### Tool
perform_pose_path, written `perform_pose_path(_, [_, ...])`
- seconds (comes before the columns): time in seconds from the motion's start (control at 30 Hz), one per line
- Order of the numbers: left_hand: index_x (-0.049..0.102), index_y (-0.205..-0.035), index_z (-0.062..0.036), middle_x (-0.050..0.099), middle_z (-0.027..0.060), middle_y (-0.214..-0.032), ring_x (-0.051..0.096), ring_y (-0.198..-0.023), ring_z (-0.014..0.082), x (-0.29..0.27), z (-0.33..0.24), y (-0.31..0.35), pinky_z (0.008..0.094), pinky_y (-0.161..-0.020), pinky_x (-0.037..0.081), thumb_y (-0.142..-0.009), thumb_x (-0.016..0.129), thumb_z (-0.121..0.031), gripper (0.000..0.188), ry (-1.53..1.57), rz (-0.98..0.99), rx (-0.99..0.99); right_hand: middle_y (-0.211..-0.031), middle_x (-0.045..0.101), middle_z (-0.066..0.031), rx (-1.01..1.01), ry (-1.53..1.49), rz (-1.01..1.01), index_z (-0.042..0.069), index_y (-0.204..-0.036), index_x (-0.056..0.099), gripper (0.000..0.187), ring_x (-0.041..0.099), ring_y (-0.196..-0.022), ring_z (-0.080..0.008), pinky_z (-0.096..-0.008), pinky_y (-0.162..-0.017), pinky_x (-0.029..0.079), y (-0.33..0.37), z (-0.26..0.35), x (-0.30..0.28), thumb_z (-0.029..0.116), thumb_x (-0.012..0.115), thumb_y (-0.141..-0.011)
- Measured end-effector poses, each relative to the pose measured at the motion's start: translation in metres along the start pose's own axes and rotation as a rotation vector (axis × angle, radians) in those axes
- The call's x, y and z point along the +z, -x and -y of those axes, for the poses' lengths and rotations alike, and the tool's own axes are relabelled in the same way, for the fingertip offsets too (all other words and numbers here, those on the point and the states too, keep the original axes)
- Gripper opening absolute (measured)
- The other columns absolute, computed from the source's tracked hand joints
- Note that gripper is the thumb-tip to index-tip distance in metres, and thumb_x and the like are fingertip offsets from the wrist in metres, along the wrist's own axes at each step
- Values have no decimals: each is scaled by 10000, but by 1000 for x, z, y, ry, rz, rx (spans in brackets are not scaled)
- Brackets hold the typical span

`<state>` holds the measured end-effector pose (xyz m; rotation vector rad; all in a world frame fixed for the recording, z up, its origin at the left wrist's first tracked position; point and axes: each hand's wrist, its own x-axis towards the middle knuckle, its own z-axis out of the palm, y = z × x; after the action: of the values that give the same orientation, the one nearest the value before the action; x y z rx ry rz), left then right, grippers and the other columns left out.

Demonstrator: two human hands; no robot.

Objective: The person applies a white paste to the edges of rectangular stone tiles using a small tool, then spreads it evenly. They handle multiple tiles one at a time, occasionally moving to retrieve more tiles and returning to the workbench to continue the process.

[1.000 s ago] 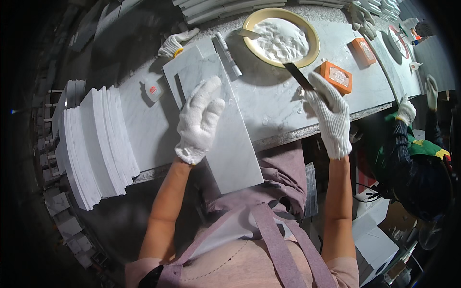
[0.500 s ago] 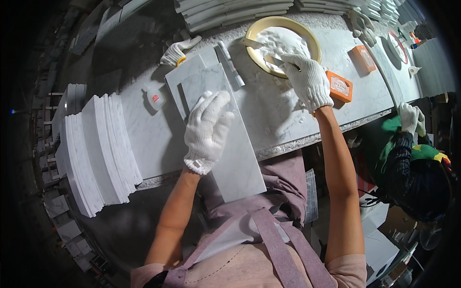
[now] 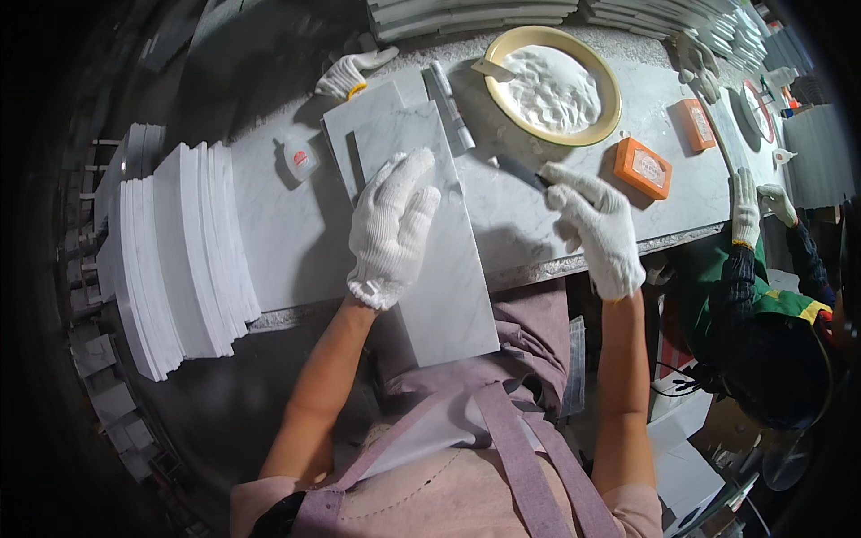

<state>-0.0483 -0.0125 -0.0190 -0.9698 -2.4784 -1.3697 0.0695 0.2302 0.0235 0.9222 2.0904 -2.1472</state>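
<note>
My left hand, in a white knit glove, lies flat with fingers outstretched on a long pale marble tile. The tile rests on other slabs and juts over the table's front edge toward my lap. My right hand, also gloved, grips a putty knife by its handle end, which the fingers partly hide. The knife's dark blade points left toward the tile, with a white dab at the tip. Beyond it stands a cream basin of white paste or powder, a second flat blade lying across its rim.
Tile stacks stand at the left and far edge. A marker, a squeeze bottle, orange boxes and loose gloves lie on the marble tabletop. At the right, a co-worker's gloved hands rest near the table edge.
My right hand has drawn the putty knife out of the basin, back toward me. My left hand stays on the tile. The co-worker's hands have shifted, now apart.
</note>
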Motion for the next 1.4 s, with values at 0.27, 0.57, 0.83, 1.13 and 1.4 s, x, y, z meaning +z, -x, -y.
perform_pose_path(0.27, [696, -1271, -49, 727, 135, -1221, 654, -1185, 354, 3, -2, 0, 437, -1049, 501, -942, 710, -116, 336, 27, -42, -30, -975, 698, -32, 59, -39, -24, 47, -1298, 709, 372, 649, -687, -78, -223, -595, 528, 14, -16, 34, 201, 718, -960])
perform_pose_path(0.57, [707, -1259, -60, 732, 131, -1209, 664, -1168, 343, 4, 1, 2, 433, -1036, 511, -938, 715, -107, 325, 9, -56, 2, -901, 726, 0, -12, 5, -50, 70, -1298, 713, 341, 625, -638, -43, -191, -564, 494, 14, -14, 45, 202, 711, -983])
perform_pose_path(0.83, [713, -1255, -67, 736, 126, -1200, 669, -1155, 340, 6, 3, 3, 434, -1024, 516, -929, 723, -104, 328, 1, -70, 22, -916, 731, -1, -70, 69, -58, 62, -1269, 727, 312, 631, -648, -46, -208, -580, 509, 14, -18, 46, 170, 720, -976])
perform_pose_path(1.13, [637, -1352, -20, 648, 160, -1368, 604, -1288, 332, 0, 7, -1, 418, -1132, 456, -970, 676, -127, 398, -128, 71, 80, -968, 715, -31, -118, -62, -109, 24, -1342, 666, 375, 621, -677, -53, -196, -593, 504, 31, -27, 36, 137, 702, -986])
perform_pose_path(1.4, [498, -1509, -40, 466, 174, -1572, 377, -1504, 330, -6, -8, -7, 509, -1266, 237, -956, 650, -376, 664, -280, 354, 440, -973, 643, -10, 5, -484, -51, -33, -1484, 502, 589, 571, -737, -53, -177, -610, 466, 59, -60, -5, 194, 702, -979])
